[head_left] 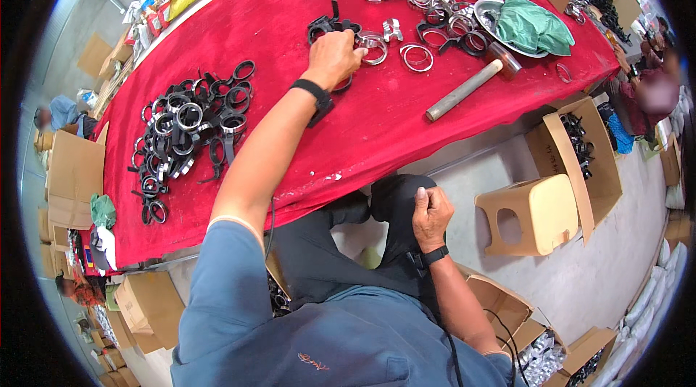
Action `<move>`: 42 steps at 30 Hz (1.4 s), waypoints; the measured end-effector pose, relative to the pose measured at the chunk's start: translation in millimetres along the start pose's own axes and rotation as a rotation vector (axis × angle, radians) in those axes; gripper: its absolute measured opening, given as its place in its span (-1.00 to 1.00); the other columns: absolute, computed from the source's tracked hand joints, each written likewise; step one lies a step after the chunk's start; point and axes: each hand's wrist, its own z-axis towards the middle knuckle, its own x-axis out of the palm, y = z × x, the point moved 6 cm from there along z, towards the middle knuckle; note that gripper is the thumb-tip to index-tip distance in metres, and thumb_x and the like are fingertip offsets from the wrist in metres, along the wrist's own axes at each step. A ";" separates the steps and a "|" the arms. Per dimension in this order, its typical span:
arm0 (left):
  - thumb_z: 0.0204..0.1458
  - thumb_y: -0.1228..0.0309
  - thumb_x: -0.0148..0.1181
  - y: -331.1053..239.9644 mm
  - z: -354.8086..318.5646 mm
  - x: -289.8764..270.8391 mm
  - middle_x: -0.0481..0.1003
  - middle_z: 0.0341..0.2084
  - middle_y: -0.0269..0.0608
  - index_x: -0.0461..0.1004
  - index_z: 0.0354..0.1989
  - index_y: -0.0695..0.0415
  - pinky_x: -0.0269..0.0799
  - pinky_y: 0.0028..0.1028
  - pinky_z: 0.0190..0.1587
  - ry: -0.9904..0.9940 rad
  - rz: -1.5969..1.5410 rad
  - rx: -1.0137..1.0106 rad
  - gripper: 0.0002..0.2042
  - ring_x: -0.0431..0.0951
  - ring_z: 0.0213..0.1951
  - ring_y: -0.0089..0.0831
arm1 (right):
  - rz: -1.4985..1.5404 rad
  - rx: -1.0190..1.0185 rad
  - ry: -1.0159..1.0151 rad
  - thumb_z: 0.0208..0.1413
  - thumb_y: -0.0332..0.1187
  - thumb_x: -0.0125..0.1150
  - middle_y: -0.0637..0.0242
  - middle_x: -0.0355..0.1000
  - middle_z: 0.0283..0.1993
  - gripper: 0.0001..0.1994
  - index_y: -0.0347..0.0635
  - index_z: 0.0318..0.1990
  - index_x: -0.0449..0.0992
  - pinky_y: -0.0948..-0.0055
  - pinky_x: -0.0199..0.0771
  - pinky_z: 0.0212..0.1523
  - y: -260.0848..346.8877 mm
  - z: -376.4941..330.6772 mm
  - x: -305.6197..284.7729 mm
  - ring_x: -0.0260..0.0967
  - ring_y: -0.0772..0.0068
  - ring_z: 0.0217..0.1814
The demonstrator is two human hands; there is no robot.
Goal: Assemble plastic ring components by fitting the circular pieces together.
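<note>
My left hand [334,60] reaches far over the red-covered table, its fingers bent down at a few black ring parts with tabs [324,26]. The fingertips are hidden, so what they grip cannot be made out. Just right of this hand lie silver rings [373,50]. Another dark ring shows partly beneath the wrist. Over my right thigh, apart from the table, my right hand [433,214] is closed with the thumb up; whatever it holds, if anything, is hidden. Both wrists wear black bands.
A heap of black and silver rings [190,118] covers the table's left. At right lie loose silver rings [417,58], a mallet [464,91], and a bowl with green cloth [533,24]. A beige stool [551,216] and an open carton [605,169] stand at my right.
</note>
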 end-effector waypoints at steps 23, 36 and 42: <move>0.30 0.36 0.16 -56.3 -82.1 -3.5 0.55 -0.58 -0.18 0.57 -0.34 0.22 0.45 -0.29 -0.46 0.324 -0.989 -0.118 -0.79 0.58 -0.49 -0.37 | 0.188 0.336 0.130 0.29 -0.24 0.40 0.18 0.58 -0.35 -0.75 -0.29 -0.28 0.62 0.24 0.53 -0.22 -3.7 0.2 -0.2 0.50 0.28 -0.32; 0.08 0.41 0.40 -124.8 -245.9 -21.6 0.65 -0.39 0.15 0.68 -0.24 0.26 0.60 -0.12 -0.21 0.330 -0.662 0.195 -0.83 0.71 -0.30 0.08 | 1.074 0.620 0.625 0.31 -0.04 0.43 0.03 0.26 0.47 -0.16 -0.20 0.57 0.12 0.04 0.56 0.35 44.0 -25.1 -29.7 0.44 0.12 0.39; 0.05 0.28 0.53 -17.3 -159.0 -42.7 0.58 -0.09 0.13 0.52 0.20 0.20 0.54 -0.05 0.03 -0.212 -0.276 0.104 -0.45 0.61 -0.01 0.12 | 1.050 0.716 0.593 0.41 -0.11 0.31 -0.04 0.34 0.41 -0.27 -0.20 0.56 0.11 0.15 0.67 0.17 26.0 -47.1 -68.6 0.56 0.18 0.22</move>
